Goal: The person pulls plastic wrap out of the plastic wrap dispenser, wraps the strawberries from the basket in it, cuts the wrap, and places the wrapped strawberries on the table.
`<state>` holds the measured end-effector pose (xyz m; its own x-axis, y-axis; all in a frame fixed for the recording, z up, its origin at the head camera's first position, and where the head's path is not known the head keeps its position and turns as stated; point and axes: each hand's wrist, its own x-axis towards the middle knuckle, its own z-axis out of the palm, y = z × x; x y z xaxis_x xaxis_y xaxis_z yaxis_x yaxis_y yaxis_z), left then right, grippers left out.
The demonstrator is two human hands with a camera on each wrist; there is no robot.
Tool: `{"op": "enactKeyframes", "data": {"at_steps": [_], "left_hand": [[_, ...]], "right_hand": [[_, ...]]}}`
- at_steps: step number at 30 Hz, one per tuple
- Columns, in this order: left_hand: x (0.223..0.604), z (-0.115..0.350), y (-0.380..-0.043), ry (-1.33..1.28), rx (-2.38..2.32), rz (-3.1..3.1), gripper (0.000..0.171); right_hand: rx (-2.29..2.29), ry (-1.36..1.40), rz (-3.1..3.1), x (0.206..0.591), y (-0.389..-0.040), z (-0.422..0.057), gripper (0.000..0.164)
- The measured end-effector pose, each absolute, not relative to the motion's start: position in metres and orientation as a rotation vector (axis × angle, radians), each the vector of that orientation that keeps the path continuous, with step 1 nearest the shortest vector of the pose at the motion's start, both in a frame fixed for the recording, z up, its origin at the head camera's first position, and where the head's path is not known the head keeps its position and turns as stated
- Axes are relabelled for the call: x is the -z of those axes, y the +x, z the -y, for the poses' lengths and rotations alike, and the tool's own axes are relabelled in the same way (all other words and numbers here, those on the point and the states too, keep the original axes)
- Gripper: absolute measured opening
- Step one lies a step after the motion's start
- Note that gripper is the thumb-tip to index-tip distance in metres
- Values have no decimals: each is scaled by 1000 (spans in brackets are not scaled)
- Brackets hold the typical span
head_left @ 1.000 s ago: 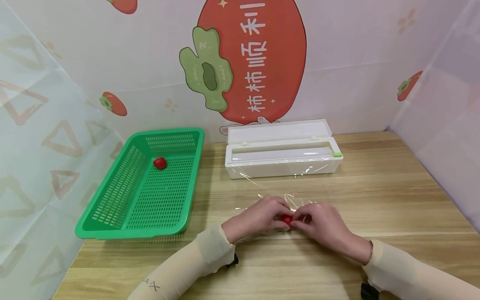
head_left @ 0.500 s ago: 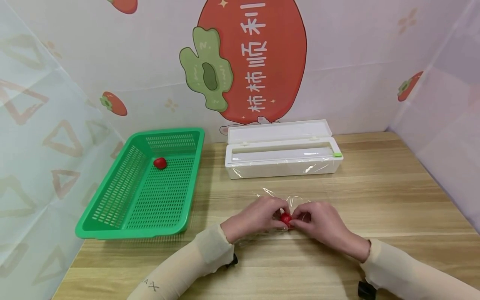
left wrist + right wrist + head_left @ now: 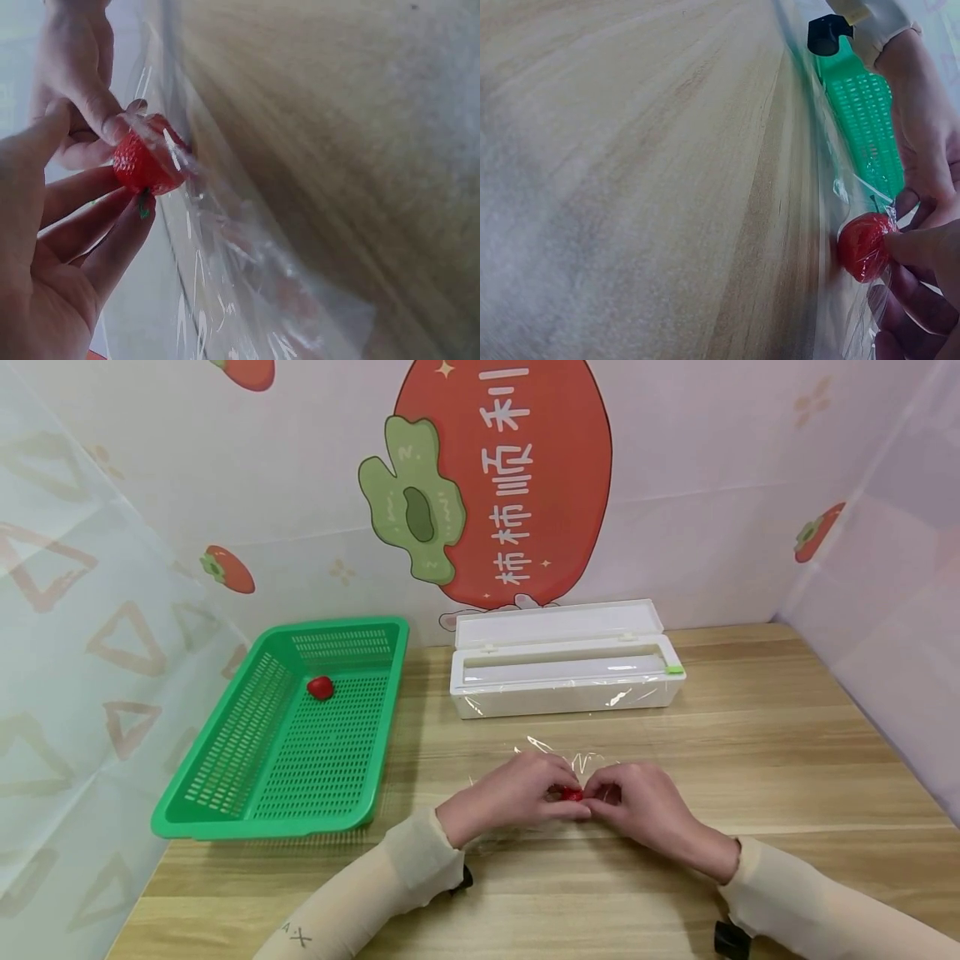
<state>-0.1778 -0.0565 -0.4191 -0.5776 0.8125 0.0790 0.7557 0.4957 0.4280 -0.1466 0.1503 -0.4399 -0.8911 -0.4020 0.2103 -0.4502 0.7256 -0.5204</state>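
Observation:
Both hands meet over the middle of the wooden table, around a red strawberry partly covered by their fingers. Clear cling film lies over the strawberry and trails off in wrinkles. With its fingertips against the fruit's green stem end, my left hand curls round one side of it. From the other side my right hand pinches film and strawberry, its thumb pressed on the red surface in the right wrist view. The left thumb reaches across toward the right fingertips.
A green perforated basket stands on the left, with another strawberry inside. Behind the hands sits a white cling film dispenser, lid raised, with a green slider at its right end. Printed cloth walls surround the table.
The left thumb has moved right toward the right fingertips, and the left fingers now cover more of the strawberry. The right hand stays nearly still. Earlier, the loose film shifted slightly.

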Motion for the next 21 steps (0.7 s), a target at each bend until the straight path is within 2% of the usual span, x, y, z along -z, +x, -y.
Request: {"op": "enactKeyframes", "data": {"at_steps": [7,14,21], "left_hand": [[422,54,-171,1374,-629,-2669,34],[421,54,-167,1309,-578,-2738,15],[421,57,-168,1306,-618,-2704,13]], "right_hand": [[-902,711,2850,439,-147,-150,17],[-901,734,2842,441,-148,-150,16],[-953,844,2808,444,-152,-152,15]]}}
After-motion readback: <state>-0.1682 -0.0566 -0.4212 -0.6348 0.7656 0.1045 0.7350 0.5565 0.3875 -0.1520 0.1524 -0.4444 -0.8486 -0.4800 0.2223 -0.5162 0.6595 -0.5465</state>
